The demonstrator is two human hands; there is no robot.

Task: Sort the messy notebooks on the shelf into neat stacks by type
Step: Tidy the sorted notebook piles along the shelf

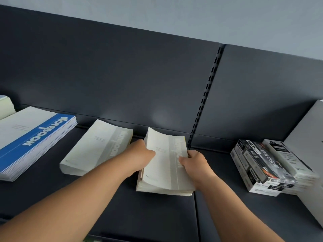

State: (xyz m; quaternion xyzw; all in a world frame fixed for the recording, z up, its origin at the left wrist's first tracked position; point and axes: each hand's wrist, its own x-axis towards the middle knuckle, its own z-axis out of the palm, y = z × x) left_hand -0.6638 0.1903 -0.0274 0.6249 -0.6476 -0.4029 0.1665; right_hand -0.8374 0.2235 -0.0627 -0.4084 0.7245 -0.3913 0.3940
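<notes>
Our cream stack (166, 173) of notebooks lies at the middle of the dark shelf (157, 215), just left of the seam between two shelf boards, its far left corner curled upward. We see both hands clamped on it from either side. The left hand (139, 156) comes in from the lower left on a long, nearly straight forearm; its thumb lies across the top cover and its fingers are hidden behind the raised left edge, so it holds that side of the pile. The right hand (194, 163) reaches up from the lower right with the wrist bent slightly inward, thumb pressed on the grey band of the cover and fingers curled round the right edge.

Just to the left, and apart from it, sits a second cream stack (94, 147) — angled on the shelf. Farther left lies a blue stack (31, 137) with "Notebook" in white on its band. To the right, well apart, we find printed boxes (262, 166) piled in a low heap beside a white box (307, 137). Behind everything rises the dark back panel (122, 75), split by a slotted upright (204, 102).
</notes>
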